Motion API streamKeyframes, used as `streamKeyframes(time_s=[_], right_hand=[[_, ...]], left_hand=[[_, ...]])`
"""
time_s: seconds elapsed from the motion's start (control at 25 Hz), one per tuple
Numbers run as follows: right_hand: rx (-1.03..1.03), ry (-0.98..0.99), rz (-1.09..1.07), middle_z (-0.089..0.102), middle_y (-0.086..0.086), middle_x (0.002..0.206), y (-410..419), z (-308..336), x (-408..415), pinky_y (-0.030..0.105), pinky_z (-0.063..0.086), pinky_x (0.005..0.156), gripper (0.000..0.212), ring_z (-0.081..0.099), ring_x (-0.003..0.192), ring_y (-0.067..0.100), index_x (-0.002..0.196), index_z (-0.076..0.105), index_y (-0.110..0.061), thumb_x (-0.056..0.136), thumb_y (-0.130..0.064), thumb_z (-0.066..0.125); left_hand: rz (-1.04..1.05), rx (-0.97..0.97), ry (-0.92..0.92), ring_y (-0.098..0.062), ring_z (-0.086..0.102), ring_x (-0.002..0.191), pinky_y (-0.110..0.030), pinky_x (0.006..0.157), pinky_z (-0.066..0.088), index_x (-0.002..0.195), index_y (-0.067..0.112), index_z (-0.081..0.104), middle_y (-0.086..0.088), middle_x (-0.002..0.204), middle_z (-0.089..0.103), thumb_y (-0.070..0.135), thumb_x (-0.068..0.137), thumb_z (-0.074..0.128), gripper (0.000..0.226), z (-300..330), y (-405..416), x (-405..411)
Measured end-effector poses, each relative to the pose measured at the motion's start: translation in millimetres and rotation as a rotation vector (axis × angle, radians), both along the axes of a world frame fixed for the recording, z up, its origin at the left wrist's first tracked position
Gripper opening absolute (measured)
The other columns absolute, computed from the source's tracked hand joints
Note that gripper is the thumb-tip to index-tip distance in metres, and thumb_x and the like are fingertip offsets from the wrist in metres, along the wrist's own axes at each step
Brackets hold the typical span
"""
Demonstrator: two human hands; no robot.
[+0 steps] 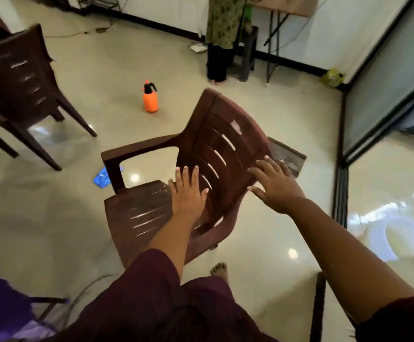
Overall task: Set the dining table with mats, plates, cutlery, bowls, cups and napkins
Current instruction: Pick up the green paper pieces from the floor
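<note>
Task things: no mat, plate, cutlery, bowl, cup or napkin shows in this view; the hands are at a brown plastic chair [215, 154] instead.
Chair: it stands on the glossy floor [275, 114], tilted, its slatted back leaning away toward the upper right and its seat toward the lower left.
Left hand [188, 191]: fingers straight and spread, laid flat where the seat meets the chair back; it grips nothing.
Right hand [275, 183]: fingers straight and fanned apart, reaching to the right edge of the chair back; whether the fingertips touch the plastic I cannot tell because of blur.
Sleeves: dark maroon cloth [151, 292] covers the upper arms; a bare foot [220, 269] shows on the floor just below the chair.
Open room: bare floor lies left of the chair and beyond it toward the far wall.
Right side: a glass partition with a dark frame [344, 154] stands near the chair, narrowing the floor there; a brown slatted panel [287, 154] lies just behind the chair back.
Second chair [20, 82]: same brown kind, well apart at the upper left.
Spray bottle [150, 98]: orange with a black top, upright on the floor beyond the chair.
Blue packet [102, 178]: on the floor just beside the chair's left armrest leg.
Other person [223, 33]: standing at the far wall in a green patterned top, beside a wooden surface [289, 4] on thin dark legs.
</note>
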State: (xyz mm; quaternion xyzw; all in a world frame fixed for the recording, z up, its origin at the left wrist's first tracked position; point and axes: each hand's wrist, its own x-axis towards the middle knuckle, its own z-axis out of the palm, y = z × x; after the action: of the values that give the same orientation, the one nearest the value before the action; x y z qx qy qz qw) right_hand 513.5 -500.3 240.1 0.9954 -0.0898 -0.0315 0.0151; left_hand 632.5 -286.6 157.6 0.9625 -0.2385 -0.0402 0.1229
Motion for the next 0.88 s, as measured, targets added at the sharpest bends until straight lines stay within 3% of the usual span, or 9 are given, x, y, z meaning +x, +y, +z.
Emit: streamKeyframes(time_s=[0.12, 0.24, 0.32, 0.4, 0.48, 0.6, 0.72, 0.88], right_hand=[[0.032, 0.010, 0.170, 0.033, -0.002, 0.152, -48.9, 7.9, 63.4, 0.050, 0.007, 0.120, 0.072, 0.011, 0.149, 0.021, 0.143, 0.039, -0.032, 0.089, -0.070, 0.010], [0.029, -0.011, 0.321, 0.036, -0.002, 0.150, -88.4, 20.6, 124.6, 0.050, 0.013, 0.119, 0.075, 0.016, 0.148, 0.021, 0.140, 0.042, -0.032, 0.089, -0.071, 0.002], [0.025, -0.004, 0.393, 0.035, -0.002, 0.152, -114.3, 27.8, 167.6, 0.049, 0.013, 0.119, 0.061, 0.016, 0.147, 0.023, 0.140, 0.041, -0.033, 0.094, -0.058, 0.010], [-0.021, 0.031, 0.488, 0.030, -0.001, 0.154, -139.1, 26.2, 208.3, 0.048, 0.011, 0.119, 0.045, 0.013, 0.148, 0.024, 0.142, 0.039, -0.034, 0.098, -0.036, 0.031], [-0.124, 0.096, 0.602, 0.025, 0.000, 0.156, -159.1, 22.6, 244.5, 0.048, 0.011, 0.119, 0.051, 0.010, 0.148, 0.025, 0.143, 0.039, -0.033, 0.094, -0.020, 0.046], [-0.306, 0.174, 0.893, 0.022, 0.002, 0.158, -179.9, 20.1, 303.1, 0.048, 0.013, 0.118, 0.054, 0.008, 0.149, 0.026, 0.142, 0.041, -0.029, 0.091, -0.015, 0.053], [-0.525, 0.229, 1.215, 0.024, 0.003, 0.156, -180.4, 17.1, 352.2, 0.046, 0.016, 0.118, 0.057, 0.009, 0.149, 0.028, 0.145, 0.040, -0.024, 0.090, -0.025, 0.057], [-0.628, 0.282, 1.437, 0.031, 0.002, 0.154, -175.2, 2.9, 377.0, 0.048, 0.009, 0.120, 0.059, 0.019, 0.147, 0.024, 0.148, 0.036, -0.024, 0.091, -0.017, 0.053]], left_hand=[[0.094, -0.032, 0.028, -0.033, -0.004, 0.149, -0.053, 0.118, 0.004, 0.155, 0.020, 0.003, -0.013, 0.161, 0.009, 0.050, 0.100, 0.036, 0.071, 3.3, -54.6, 45.7], [0.201, -0.110, 0.062, -0.033, 0.001, 0.149, -0.052, 0.119, 0.008, 0.155, 0.019, 0.009, -0.013, 0.160, 0.014, 0.051, 0.099, 0.037, 0.070, 13.2, -103.4, 79.5], [0.289, -0.191, 0.104, -0.032, 0.002, 0.149, -0.052, 0.118, 0.011, 0.154, 0.018, 0.012, -0.012, 0.160, 0.015, 0.052, 0.098, 0.039, 0.070, 25.9, -134.5, 99.3], [0.380, -0.269, 0.187, -0.031, 0.000, 0.149, -0.051, 0.119, 0.010, 0.154, 0.018, 0.013, -0.011, 0.161, 0.012, 0.055, 0.097, 0.040, 0.073, 37.4, -160.5, 112.2], [0.412, -0.284, 0.309, -0.030, -0.004, 0.150, -0.052, 0.120, 0.007, 0.154, 0.020, 0.011, -0.010, 0.162, 0.006, 0.065, 0.092, 0.040, 0.082, 47.1, -183.3, 125.2], [0.459, -0.298, 0.480, -0.030, -0.006, 0.149, -0.054, 0.119, 0.004, 0.155, 0.024, 0.004, -0.007, 0.163, -0.001, 0.083, 0.079, 0.038, 0.102, 63.1, -221.6, 143.3], [0.558, -0.382, 0.548, -0.031, -0.002, 0.149, -0.056, 0.118, 0.008, 0.155, 0.024, 0.000, -0.007, 0.162, 0.001, 0.088, 0.069, 0.047, 0.116, 75.3, -260.5, 150.8], [0.705, -0.343, 0.627, -0.039, 0.017, 0.145, -0.054, 0.113, 0.021, 0.154, 0.023, -0.008, -0.014, 0.159, 0.012, 0.059, 0.081, 0.063, 0.108, 73.9, -291.6, 140.5]])
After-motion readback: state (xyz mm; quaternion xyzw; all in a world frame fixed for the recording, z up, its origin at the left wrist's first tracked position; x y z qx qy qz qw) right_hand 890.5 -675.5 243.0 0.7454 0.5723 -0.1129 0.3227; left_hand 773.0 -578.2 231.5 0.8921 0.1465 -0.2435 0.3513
